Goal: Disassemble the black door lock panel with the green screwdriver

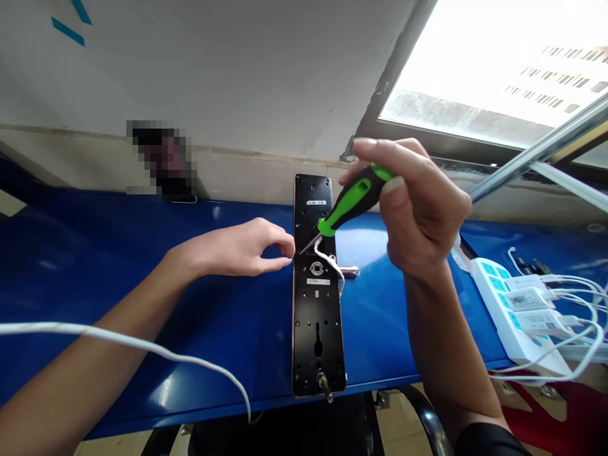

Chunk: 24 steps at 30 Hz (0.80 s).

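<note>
A long black door lock panel (317,316) lies on the blue table, its screw holes, white labels and square-holed spindle hub facing up. In my right hand (418,202) is a green and black screwdriver (354,199), held at a slant. Its metal tip reaches the panel's left edge, just above the hub. My left hand (251,247) is at that same edge, thumb and index finger pinched close to the tip; whatever is between them is too small to make out. A white cable (330,258) comes out of the panel and loops over its right side.
A white power strip (508,316) with several plugged-in chargers stands at the right. Another white cable (156,348) crosses over my left forearm. The blue table (228,329) meets the wall at the back. A blurred-out dark object (166,161) leans there.
</note>
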Tool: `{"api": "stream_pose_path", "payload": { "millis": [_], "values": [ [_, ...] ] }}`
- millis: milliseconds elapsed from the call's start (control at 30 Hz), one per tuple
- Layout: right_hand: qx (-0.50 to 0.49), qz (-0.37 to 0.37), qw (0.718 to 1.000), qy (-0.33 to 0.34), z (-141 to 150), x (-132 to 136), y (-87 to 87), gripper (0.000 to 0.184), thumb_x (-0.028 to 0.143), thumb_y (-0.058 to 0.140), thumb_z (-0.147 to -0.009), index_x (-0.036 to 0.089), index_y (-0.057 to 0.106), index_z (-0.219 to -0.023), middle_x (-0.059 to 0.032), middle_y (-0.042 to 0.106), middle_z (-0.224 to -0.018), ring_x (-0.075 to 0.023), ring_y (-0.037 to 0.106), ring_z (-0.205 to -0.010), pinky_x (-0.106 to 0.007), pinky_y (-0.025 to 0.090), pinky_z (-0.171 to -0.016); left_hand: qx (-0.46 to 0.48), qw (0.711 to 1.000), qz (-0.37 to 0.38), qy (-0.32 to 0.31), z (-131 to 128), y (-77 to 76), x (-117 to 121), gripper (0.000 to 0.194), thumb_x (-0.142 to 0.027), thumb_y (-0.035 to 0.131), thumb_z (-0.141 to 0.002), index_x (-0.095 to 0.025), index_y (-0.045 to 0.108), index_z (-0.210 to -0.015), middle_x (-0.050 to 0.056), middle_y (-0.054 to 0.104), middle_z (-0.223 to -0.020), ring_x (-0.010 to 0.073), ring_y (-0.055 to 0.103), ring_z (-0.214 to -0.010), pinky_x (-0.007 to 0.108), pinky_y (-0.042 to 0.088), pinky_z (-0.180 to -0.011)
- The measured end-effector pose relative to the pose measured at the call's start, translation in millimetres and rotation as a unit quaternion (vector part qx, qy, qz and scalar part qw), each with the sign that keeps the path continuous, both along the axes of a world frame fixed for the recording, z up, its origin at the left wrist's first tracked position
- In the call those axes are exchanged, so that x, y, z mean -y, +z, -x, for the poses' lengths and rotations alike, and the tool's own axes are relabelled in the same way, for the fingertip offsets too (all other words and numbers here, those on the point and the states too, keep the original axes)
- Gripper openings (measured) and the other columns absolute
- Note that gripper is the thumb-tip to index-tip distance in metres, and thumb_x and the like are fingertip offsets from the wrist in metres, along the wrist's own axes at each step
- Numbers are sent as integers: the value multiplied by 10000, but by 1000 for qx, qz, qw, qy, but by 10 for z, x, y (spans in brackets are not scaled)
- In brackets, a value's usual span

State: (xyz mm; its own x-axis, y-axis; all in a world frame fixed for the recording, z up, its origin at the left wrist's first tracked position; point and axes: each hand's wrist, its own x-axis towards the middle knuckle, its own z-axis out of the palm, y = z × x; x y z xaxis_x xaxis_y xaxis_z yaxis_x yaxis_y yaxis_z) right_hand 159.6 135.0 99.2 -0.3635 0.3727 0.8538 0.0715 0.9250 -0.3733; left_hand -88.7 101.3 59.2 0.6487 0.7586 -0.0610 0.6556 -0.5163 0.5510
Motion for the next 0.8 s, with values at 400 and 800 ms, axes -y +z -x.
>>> {"api": "stream_pose_path", "payload": {
  "millis": [400,800],
  "values": [
    [32,25,999,21,-31,55,44,364,426,580,-1012,470,677,-1360,27,762,-1213,-259,750,-998,-454,675,-869,11,1000,-3,-6,10,-10,4,191,-301,603,-981,-228,757,-1067,4,772,-1057,175,703,-963,270,488,-844],
    [30,66,997,25,13,117,48,366,387,555,-1023,491,672,-1354,48,740,-1312,-291,741,-1089,-512,669,-925,11,1000,-1,-3,6,-3,12,174,-303,606,-984,-241,752,-1054,-12,771,-1061,174,698,-978,266,485,-845]
  ]
}}
